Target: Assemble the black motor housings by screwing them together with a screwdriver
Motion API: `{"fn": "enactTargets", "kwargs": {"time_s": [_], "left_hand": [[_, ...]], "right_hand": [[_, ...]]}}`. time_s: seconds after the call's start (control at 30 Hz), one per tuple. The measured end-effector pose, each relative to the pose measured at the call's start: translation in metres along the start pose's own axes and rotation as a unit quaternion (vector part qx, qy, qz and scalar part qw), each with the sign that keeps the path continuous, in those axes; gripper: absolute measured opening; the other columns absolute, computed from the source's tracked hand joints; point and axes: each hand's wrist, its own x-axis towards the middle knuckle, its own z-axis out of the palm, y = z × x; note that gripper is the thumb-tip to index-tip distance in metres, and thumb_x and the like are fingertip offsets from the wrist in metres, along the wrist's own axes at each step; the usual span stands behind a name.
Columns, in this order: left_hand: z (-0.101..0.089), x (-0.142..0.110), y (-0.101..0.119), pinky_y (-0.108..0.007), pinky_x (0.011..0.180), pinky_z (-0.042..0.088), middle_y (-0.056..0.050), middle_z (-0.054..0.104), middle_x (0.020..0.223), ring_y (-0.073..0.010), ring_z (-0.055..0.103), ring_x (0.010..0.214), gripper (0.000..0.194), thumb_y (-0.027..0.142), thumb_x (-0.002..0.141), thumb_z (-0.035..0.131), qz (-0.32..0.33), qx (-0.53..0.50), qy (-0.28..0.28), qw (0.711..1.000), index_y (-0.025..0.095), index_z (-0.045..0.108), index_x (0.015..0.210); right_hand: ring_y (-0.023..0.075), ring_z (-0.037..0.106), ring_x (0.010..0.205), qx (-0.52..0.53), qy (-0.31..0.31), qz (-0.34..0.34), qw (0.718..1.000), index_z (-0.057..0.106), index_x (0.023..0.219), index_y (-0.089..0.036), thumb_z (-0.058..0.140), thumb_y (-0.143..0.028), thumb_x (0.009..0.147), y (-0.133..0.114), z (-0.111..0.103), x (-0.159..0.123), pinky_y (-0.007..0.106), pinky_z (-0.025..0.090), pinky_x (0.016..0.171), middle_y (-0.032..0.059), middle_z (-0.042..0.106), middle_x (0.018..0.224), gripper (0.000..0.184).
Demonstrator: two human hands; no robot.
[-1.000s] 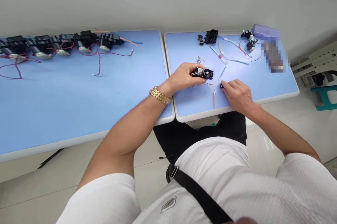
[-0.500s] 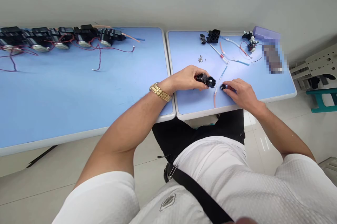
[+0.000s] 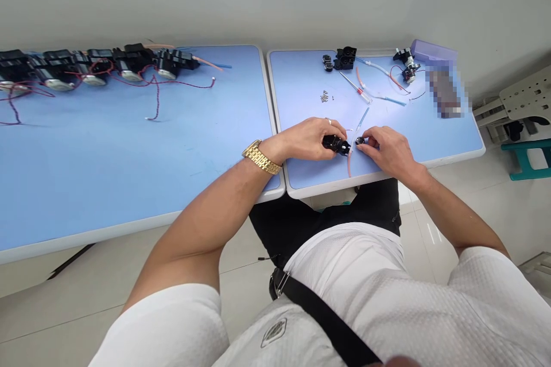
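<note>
Blk plastic housing [image 3: 336, 145] is showing a semi-gloss finish, and small round part [image 3: 360, 140] is glinting w/ a metal face. Translucent plastic tube [image 3: 349, 165] is looking smooth. Table [image 3: 301, 85] is staying matt blue, gold-tone metal watch band [image 3: 260, 157] is shining, and white cloth shirt [image 3: 387, 292] is looking rough, w/ a dimpled knit.

One left hand [image 3: 307, 140] and one right hand [image 3: 387, 151] are working over two blue desks [image 3: 142, 183], with five black motors [image 3: 129, 65] lining the far edge and one gold wristwatch [image 3: 260, 157] gleaming.

Readable text: none | grey sling bag's badge [image 3: 274, 332]: emblem, nothing legible
</note>
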Motion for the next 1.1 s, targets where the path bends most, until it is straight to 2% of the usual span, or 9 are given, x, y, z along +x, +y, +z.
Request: {"fn": "enactTargets", "kwargs": {"time_s": [0.17,0.3,0.37,0.5,0.57,0.7,0.87,0.97,1.1], "left_hand": [[0.004,-0.001,0.002,-0.037,0.106,0.057,-0.006,0.081,0.147,-0.0274,0.078,0.119,0.048,0.017,0.079,0.069,0.020,0.041,-0.004,0.999,0.021,0.089,0.122],[0.006,-0.002,0.006,-0.035,0.098,0.057,-0.006,0.078,0.151,-0.0250,0.079,0.113,0.049,0.018,0.081,0.067,0.026,0.072,-0.019,0.997,0.023,0.088,0.125],[0.006,-0.003,0.007,-0.035,0.095,0.056,-0.005,0.078,0.150,-0.0242,0.079,0.109,0.049,0.018,0.081,0.067,0.026,0.078,-0.020,0.996,0.023,0.088,0.125],[0.006,-0.002,0.006,-0.035,0.093,0.054,-0.006,0.078,0.147,-0.0236,0.078,0.105,0.046,0.018,0.081,0.067,0.024,0.076,-0.021,0.997,0.022,0.088,0.121],[0.005,-0.002,0.005,-0.035,0.092,0.054,-0.006,0.079,0.144,-0.0235,0.077,0.104,0.042,0.018,0.081,0.067,0.023,0.074,-0.022,0.997,0.021,0.088,0.117],[0.003,-0.002,0.002,-0.036,0.090,0.053,-0.009,0.080,0.137,-0.0239,0.076,0.101,0.037,0.018,0.078,0.069,0.018,0.069,-0.028,0.997,0.019,0.089,0.109],[0.003,-0.003,0.000,-0.037,0.095,0.055,-0.010,0.081,0.134,-0.0253,0.077,0.101,0.037,0.016,0.076,0.070,0.023,0.065,-0.021,0.997,0.018,0.089,0.107],[0.003,-0.003,-0.001,-0.038,0.097,0.056,-0.010,0.081,0.135,-0.0262,0.078,0.105,0.038,0.016,0.077,0.070,0.022,0.061,-0.017,0.998,0.018,0.089,0.110],[0.003,-0.002,-0.003,-0.038,0.099,0.057,-0.010,0.081,0.136,-0.0266,0.078,0.107,0.036,0.018,0.079,0.070,0.023,0.067,-0.011,0.997,0.017,0.088,0.111]], "right_hand": [[0.0277,0.068,0.090,0.000,-0.005,0.003,1.000,0.072,0.107,-0.026,0.074,-0.036,0.105,-0.004,0.000,0.003,0.039,0.047,0.080,0.0049,0.076,0.090,0.011],[0.0280,0.068,0.090,-0.001,-0.007,0.004,1.000,0.072,0.107,-0.026,0.074,-0.039,0.105,-0.003,-0.002,0.003,0.039,0.048,0.080,0.0046,0.076,0.090,0.013],[0.0284,0.069,0.091,0.000,-0.007,0.002,1.000,0.072,0.113,-0.026,0.075,-0.042,0.104,-0.003,-0.005,0.003,0.040,0.049,0.080,0.0048,0.077,0.092,0.018],[0.0280,0.072,0.098,0.005,0.001,-0.013,1.000,0.069,0.134,-0.024,0.074,-0.050,0.104,-0.007,-0.011,0.002,0.042,0.054,0.089,0.0098,0.080,0.122,0.040],[0.0274,0.072,0.097,0.005,0.001,-0.017,1.000,0.067,0.138,-0.024,0.073,-0.054,0.105,-0.011,-0.013,0.000,0.042,0.054,0.088,0.0106,0.079,0.128,0.045],[0.0244,0.071,0.083,-0.004,-0.004,0.027,1.000,0.064,0.125,-0.025,0.071,-0.058,0.105,-0.025,-0.015,-0.010,0.039,0.049,0.075,0.0064,0.079,0.108,0.039],[0.0251,0.067,0.066,-0.068,-0.078,0.063,0.993,0.062,0.096,-0.028,0.067,-0.060,0.108,-0.041,-0.013,-0.028,0.037,0.035,0.066,-0.0002,0.069,0.068,0.035],[0.0270,0.073,0.072,-0.076,-0.103,0.060,0.990,0.065,0.095,-0.027,0.068,-0.056,0.108,-0.050,-0.007,-0.033,0.037,0.031,0.066,0.0019,0.074,0.071,0.031],[0.0278,0.077,0.079,-0.087,-0.129,0.071,0.985,0.071,0.112,-0.023,0.061,-0.044,0.112,-0.060,-0.003,-0.030,0.036,0.031,0.068,0.0047,0.080,0.079,0.024]]}}
